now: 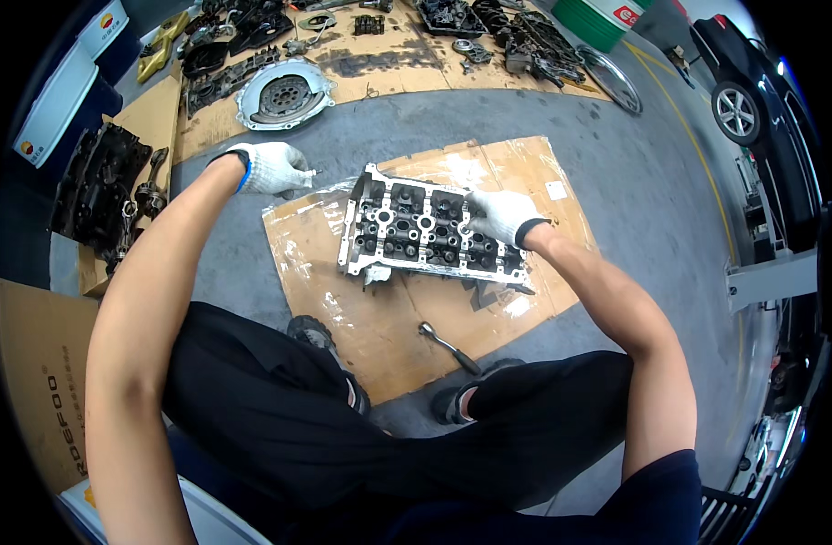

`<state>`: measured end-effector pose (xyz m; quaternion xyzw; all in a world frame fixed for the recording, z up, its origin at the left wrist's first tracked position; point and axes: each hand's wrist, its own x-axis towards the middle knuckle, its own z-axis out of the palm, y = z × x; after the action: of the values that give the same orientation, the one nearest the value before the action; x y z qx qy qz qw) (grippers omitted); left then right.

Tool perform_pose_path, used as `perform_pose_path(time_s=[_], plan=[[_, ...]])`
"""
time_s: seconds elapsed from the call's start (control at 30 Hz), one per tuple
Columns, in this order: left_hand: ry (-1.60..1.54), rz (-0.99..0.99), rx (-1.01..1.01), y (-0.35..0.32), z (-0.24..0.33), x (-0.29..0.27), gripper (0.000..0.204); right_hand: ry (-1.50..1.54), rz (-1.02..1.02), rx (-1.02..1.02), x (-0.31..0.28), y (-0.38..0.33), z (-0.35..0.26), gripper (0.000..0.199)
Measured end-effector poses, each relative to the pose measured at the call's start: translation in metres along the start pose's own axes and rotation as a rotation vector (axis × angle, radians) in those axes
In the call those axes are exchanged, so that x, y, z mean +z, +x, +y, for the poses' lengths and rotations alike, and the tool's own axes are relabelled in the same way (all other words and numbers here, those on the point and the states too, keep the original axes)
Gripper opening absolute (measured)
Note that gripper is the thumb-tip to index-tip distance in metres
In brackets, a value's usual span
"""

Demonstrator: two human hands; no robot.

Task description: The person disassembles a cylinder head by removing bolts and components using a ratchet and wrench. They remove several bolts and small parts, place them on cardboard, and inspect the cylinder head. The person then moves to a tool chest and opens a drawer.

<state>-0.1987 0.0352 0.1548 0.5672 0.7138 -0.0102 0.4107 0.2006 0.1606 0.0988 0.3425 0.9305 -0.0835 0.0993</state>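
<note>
the right hand rests flat on the cylinder head while the left hand, closed on a small part, could drop it onto the floor.

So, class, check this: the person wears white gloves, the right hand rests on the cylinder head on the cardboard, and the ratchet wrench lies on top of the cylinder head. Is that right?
Not quite. The ratchet wrench lies on the cardboard, nearer the person than the cylinder head, not on top of it; the head view shows this. The white gloves and the right hand on the cylinder head are correct.
</note>
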Motion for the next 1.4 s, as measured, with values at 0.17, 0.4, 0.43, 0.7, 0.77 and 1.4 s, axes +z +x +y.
perform_pose_path(time_s=[0.17,0.4,0.43,0.7,0.77,1.4], plan=[[0.051,0.002,-0.019,0.011,-0.005,-0.001,0.041,-0.064,-0.044,0.075,0.007,-0.001,0.006,0.023],[-0.017,0.049,0.009,0.004,-0.011,0.0,0.032,-0.102,0.133,-0.149,0.011,0.003,0.006,0.021],[0.031,0.039,0.004,0.006,-0.003,0.0,0.03,-0.072,0.09,-0.006,0.003,-0.002,0.003,0.024],[0.034,0.047,-0.101,0.015,0.004,0.004,0.028,-0.048,0.13,-0.015,0.027,-0.01,0.026,0.026],[0.001,0.03,-0.112,0.019,-0.011,0.001,0.03,-0.065,0.2,0.003,0.036,-0.005,0.026,0.026],[-0.018,-0.008,-0.111,0.009,-0.009,-0.002,0.038,0.003,0.13,0.203,-0.003,-0.027,0.004,0.032]])
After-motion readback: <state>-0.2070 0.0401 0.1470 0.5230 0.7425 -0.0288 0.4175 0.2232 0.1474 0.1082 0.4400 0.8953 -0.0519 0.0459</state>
